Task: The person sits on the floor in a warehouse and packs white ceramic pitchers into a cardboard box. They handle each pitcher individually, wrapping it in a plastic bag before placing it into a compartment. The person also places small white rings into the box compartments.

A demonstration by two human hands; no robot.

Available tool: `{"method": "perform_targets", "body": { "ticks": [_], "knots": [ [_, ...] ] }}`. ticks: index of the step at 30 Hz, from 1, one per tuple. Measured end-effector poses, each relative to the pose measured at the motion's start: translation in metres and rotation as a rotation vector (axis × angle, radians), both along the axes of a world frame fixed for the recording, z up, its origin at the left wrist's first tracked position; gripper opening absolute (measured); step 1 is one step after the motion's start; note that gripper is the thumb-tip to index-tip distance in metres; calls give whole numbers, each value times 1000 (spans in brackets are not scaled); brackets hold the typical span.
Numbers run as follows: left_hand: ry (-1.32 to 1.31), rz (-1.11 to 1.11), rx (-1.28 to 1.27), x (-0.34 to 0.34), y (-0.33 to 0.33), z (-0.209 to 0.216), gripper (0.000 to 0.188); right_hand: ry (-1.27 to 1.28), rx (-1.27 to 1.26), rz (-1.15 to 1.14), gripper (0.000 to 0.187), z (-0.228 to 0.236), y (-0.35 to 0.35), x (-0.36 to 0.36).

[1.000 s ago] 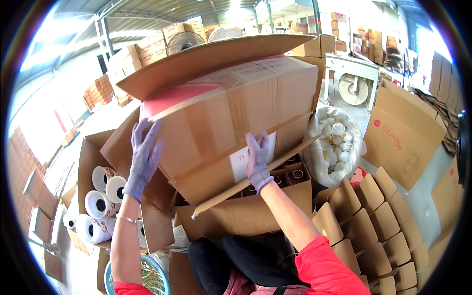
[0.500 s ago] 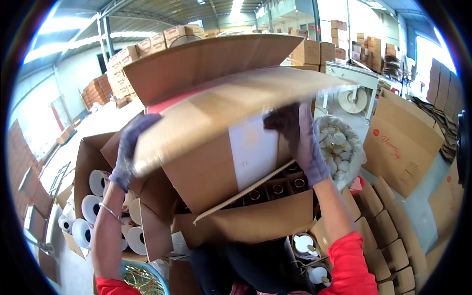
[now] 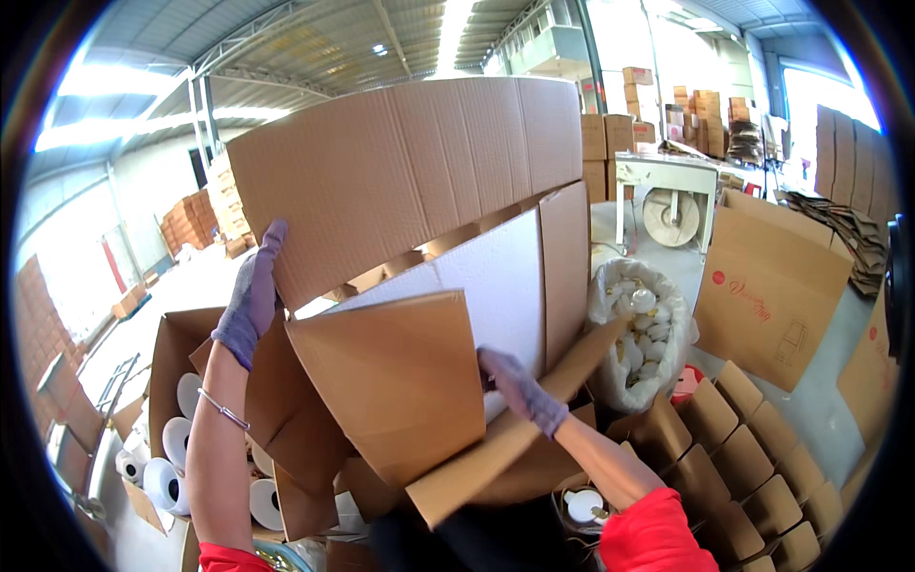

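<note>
A large brown cardboard box (image 3: 410,172) stands tilted in front of me, its flaps spread and a broad panel raised at the back. My left hand (image 3: 250,303), in a grey-purple glove, is closed on the box's left edge. A square flap (image 3: 391,381) hangs toward me. At this flap's right edge, the gloved fingers of my right hand (image 3: 527,393) are curled, partly hidden. Behind that hand a white panel (image 3: 496,272) shows on the box. A long narrow flap (image 3: 519,443) slants under my right wrist. The box hides the dark ring-topped items beneath it.
White cylinders (image 3: 165,486) fill an open carton at left. To the right stand a plastic-lined container (image 3: 688,310) of white round parts, cardboard dividers (image 3: 739,472) and a printed carton (image 3: 762,286). A white-framed machine (image 3: 667,172) stands farther back.
The box has tipped up so its back panel stands upright. My right hand has moved down and inward from the upper flap to the square flap's edge; my left stays at the left edge.
</note>
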State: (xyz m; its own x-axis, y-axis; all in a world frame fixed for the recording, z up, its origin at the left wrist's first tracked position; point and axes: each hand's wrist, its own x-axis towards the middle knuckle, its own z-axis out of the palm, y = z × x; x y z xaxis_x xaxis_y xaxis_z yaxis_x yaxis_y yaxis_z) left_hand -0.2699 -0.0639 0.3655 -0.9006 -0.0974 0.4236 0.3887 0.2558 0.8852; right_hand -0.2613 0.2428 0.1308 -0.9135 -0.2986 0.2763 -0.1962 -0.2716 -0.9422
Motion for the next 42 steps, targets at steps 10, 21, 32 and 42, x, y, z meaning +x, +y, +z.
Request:
{"method": "perform_targets", "body": {
  "ticks": [10,21,32,42],
  "knots": [
    [36,-157,-101,-50,35,-3,76,1266,653,-983,34,150,-14,4],
    [126,35,-467,-65,35,-11,73,456,896,-813,37,152,192,199],
    [658,-87,-652,-113,204,-260,61,354,539,-1215,51,107,286,462],
    [524,-371,-863,-116,293,-425,63,227,36,-1285,67,24,261,370]
  ]
}}
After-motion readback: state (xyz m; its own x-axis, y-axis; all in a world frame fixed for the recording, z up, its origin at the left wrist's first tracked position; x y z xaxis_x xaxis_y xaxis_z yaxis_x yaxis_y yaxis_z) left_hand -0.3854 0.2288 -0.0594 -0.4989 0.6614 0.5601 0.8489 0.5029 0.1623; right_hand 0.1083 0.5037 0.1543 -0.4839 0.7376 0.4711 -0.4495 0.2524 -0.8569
